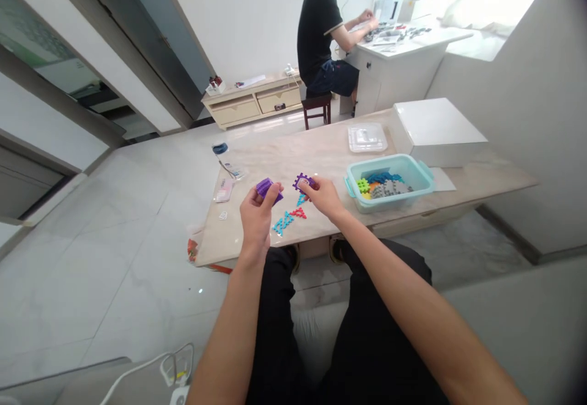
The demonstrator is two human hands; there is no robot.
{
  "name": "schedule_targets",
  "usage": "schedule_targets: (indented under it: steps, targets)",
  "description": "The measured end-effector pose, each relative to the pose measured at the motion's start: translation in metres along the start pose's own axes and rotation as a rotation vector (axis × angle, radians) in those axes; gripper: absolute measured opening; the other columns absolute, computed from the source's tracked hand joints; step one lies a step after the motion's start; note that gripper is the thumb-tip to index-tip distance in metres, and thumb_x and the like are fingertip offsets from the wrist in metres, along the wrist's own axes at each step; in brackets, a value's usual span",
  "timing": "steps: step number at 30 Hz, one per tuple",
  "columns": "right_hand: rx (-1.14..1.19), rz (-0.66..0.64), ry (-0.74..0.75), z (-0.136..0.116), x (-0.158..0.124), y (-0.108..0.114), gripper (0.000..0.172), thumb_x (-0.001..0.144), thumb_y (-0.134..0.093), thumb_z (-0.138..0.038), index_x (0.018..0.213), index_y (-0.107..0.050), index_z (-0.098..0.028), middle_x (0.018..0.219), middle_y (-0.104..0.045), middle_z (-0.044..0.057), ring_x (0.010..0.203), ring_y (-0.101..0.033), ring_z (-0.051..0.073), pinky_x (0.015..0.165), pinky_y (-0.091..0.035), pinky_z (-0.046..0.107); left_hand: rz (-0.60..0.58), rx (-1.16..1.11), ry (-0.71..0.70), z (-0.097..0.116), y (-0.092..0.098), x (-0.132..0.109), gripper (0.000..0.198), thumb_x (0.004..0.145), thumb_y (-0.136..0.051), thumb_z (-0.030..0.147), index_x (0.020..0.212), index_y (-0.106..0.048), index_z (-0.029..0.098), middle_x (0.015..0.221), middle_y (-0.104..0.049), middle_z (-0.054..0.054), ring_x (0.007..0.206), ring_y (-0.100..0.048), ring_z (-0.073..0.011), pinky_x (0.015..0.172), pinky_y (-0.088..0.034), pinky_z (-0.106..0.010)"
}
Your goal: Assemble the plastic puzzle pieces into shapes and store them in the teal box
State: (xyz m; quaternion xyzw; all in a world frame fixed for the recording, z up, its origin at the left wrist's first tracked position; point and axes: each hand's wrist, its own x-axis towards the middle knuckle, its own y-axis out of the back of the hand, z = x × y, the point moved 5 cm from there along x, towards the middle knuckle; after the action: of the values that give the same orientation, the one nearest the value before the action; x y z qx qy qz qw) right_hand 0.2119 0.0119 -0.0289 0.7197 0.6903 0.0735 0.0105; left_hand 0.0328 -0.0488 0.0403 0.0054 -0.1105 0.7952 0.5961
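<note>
Just above the table, my left hand (pixel 260 209) is closed around several purple interlocking building pieces (pixel 265 187). My right hand (pixel 322 197) pinches one purple square building piece (pixel 302 182) with toothed edges and a pale middle; the two hands are apart. Beneath them on the tabletop lie blue triangular pieces (pixel 283 223) and red triangular pieces (pixel 299 212). To the right stands a light teal plastic tub (pixel 389 200) holding grey pieces (pixel 392 189), dark blue pieces (pixel 384 177) and a lime green piece (pixel 362 185).
A clear lid (pixel 367 137) and a large white box (pixel 440 126) stand behind the tub. At the table's left are a clear bottle (pixel 229 163), a pink packet (pixel 224 190) and a small white item (pixel 222 216). Another person (pixel 318 32) sits working at a white desk (pixel 403 47).
</note>
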Motion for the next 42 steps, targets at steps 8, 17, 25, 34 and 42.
schedule_targets:
  steps: [8, 17, 25, 34, 42]
  targets:
    - [0.116, -0.112, -0.122, -0.002, -0.02, 0.013, 0.02, 0.106, -0.062, -0.033, 0.094, -0.067, -0.018, 0.075, -0.074, 0.002, 0.069, -0.074, 0.016, 0.068, -0.06, 0.027, -0.107, 0.137, 0.022, 0.002, -0.007, -0.011, 0.054, 0.074, -0.099, 0.045, 0.112, -0.077, 0.014, 0.115, -0.082, -0.016, 0.109, -0.079, -0.0283, 0.098, -0.063, -0.039]
    - [0.38, -0.269, -0.015, -0.022, -0.021, -0.025, 0.025, 0.092, -0.079, -0.039, 0.103, -0.078, -0.017, 0.091, -0.084, 0.007, 0.086, -0.083, 0.024, 0.077, -0.066, 0.033, -0.024, 0.311, -0.044, 0.003, 0.031, 0.006, 0.057, 0.072, -0.101, 0.041, 0.117, -0.077, 0.016, 0.116, -0.082, -0.014, 0.108, -0.079, -0.0282, 0.103, -0.062, -0.039]
    - [0.095, -0.094, 0.102, -0.041, -0.043, -0.02, 0.009, 0.089, -0.078, -0.028, 0.097, -0.08, -0.023, 0.081, -0.082, 0.004, 0.076, -0.08, 0.024, 0.074, -0.066, 0.037, 0.016, 0.382, -0.107, 0.004, 0.043, 0.004, 0.062, 0.065, -0.104, 0.031, 0.119, -0.078, 0.019, 0.116, -0.082, -0.012, 0.108, -0.079, -0.0286, 0.105, -0.06, -0.038]
    - [0.144, -0.149, 0.147, -0.044, -0.05, -0.03, 0.019, 0.095, -0.076, -0.039, 0.104, -0.079, -0.022, 0.083, -0.082, 0.006, 0.075, -0.078, 0.024, 0.075, -0.065, 0.037, -0.037, 0.297, -0.033, 0.0, 0.034, -0.003, 0.053, 0.069, -0.102, 0.032, 0.116, -0.079, 0.02, 0.111, -0.083, -0.011, 0.102, -0.08, -0.0276, 0.099, -0.062, -0.037]
    - [0.042, -0.267, 0.4, -0.049, -0.057, -0.032, 0.026, 0.108, -0.06, -0.032, 0.121, -0.082, -0.024, 0.104, -0.08, 0.007, 0.095, -0.075, 0.021, 0.088, -0.061, 0.034, -0.128, 0.174, 0.069, -0.013, 0.035, -0.011, 0.053, 0.073, -0.1, 0.038, 0.116, -0.077, 0.017, 0.112, -0.083, -0.013, 0.106, -0.08, -0.0287, 0.098, -0.063, -0.039]
